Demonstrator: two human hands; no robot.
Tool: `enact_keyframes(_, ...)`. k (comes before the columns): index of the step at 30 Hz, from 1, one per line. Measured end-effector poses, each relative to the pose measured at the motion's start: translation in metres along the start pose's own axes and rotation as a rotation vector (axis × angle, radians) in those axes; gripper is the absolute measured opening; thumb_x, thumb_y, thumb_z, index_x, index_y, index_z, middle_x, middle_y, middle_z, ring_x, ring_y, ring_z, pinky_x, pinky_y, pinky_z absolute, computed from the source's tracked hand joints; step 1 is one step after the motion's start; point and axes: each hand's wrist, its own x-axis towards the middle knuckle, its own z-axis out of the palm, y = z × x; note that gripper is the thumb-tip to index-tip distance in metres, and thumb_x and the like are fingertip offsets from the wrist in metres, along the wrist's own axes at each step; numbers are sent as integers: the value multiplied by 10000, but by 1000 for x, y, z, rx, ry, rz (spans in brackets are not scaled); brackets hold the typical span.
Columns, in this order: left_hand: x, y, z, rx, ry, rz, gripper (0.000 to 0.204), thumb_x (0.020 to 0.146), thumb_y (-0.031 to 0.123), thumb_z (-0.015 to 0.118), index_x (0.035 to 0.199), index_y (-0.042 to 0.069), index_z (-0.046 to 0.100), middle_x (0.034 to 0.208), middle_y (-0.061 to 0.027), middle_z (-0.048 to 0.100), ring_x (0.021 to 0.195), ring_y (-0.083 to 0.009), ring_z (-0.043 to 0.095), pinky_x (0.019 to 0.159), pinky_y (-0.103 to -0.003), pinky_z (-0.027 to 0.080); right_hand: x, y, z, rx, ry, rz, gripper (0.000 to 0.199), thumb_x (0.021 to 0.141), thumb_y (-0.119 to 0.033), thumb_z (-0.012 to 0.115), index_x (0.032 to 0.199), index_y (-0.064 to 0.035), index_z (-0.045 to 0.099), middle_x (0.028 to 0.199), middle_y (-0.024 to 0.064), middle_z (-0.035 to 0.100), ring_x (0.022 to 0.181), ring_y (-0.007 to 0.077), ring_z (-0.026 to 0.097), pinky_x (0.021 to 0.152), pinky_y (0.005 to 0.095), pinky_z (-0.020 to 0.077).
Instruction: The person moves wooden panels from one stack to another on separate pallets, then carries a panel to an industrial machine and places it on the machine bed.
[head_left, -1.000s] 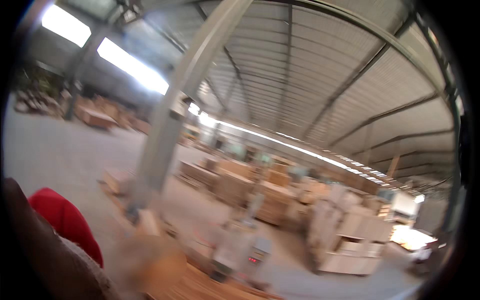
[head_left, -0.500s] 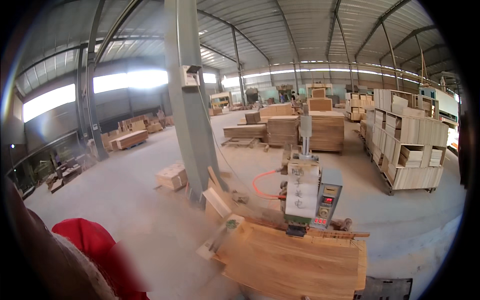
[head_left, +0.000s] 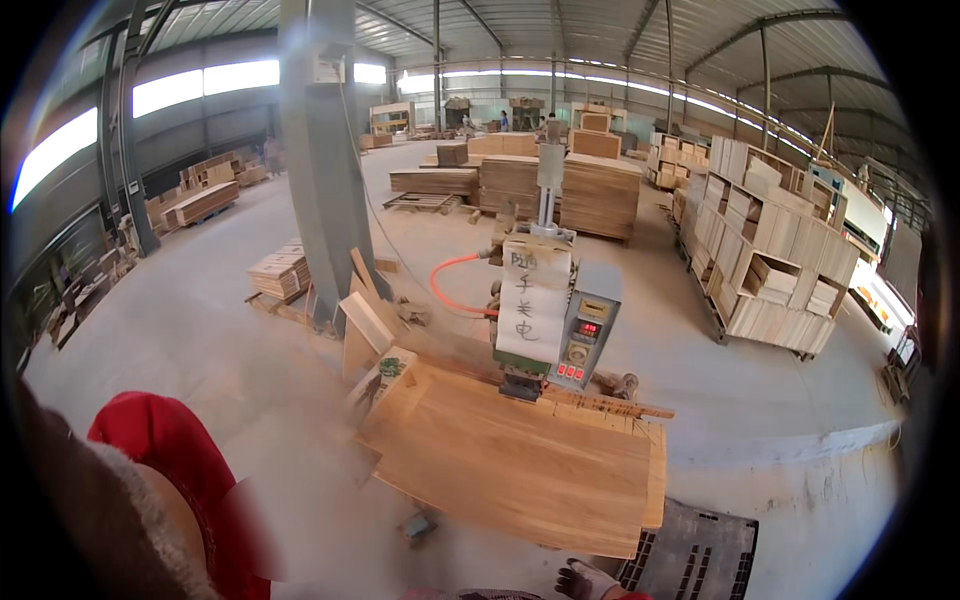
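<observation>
Only my right hand point(head_left: 586, 579) shows, in a grey work glove with a red cuff, at the lower edge. It sits just below the near edge of a large pale wooden board point(head_left: 520, 470) and touches nothing that I can see. Whether its fingers are apart or curled is unclear. The board lies flat on the bed of a green-and-grey machine point(head_left: 548, 310), whose head is wrapped in white paper. A small control panel with red digits point(head_left: 585, 345) is on the machine's right side. My left hand is out of view.
A person in red point(head_left: 160, 450) is close at the lower left. A black plastic grid pallet point(head_left: 700, 555) lies right of the board. An orange hose point(head_left: 450, 285) runs to the machine. A steel column point(head_left: 320, 150), board stacks point(head_left: 600, 195) and wooden crates point(head_left: 770, 260) stand behind.
The view swung down from the roof to the floor and moved nearer to the machine and board. My gloved right hand has come into view at the lower edge.
</observation>
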Motion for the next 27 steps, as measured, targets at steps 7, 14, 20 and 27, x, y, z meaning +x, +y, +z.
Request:
enact_keyframes(7,-14,7,24,31,180,-34,428,818,363,549,1158,110,488,1154,-136,513,1077,-306,475,945,-452,360,-37,-8,-174,-462,552,-377,530,766,-138,633,1241,-112,400,912,96,560,753,252,547,638,429,495)
enact_keyframes(14,-85,-10,13,-492,-148,-18,421,799,269,575,1155,83,450,1189,-153,466,1091,-334,455,935,-481,359,-111,-72,46,-1632,724,-741,889,566,-250,710,1315,-36,283,1320,244,307,1249,413,240,1033,501,191)
enact_keyframes(20,-337,-45,47,-321,-1556,-306,823,644,420,709,1279,26,364,1320,-234,326,1223,-406,298,1002,-494,240,-92,-70,53,-1840,867,-421,1086,480,-401,796,1341,-46,237,1371,230,257,1297,391,175,1061,492,108)
enact_keyframes(27,-408,-83,55,-57,-1873,-85,950,552,599,692,1288,83,384,1392,-232,224,1310,-385,140,1057,-533,36,-82,-83,63,-1838,962,-195,1200,421,-448,811,1361,-33,192,1402,204,227,1312,380,145,1067,488,94)
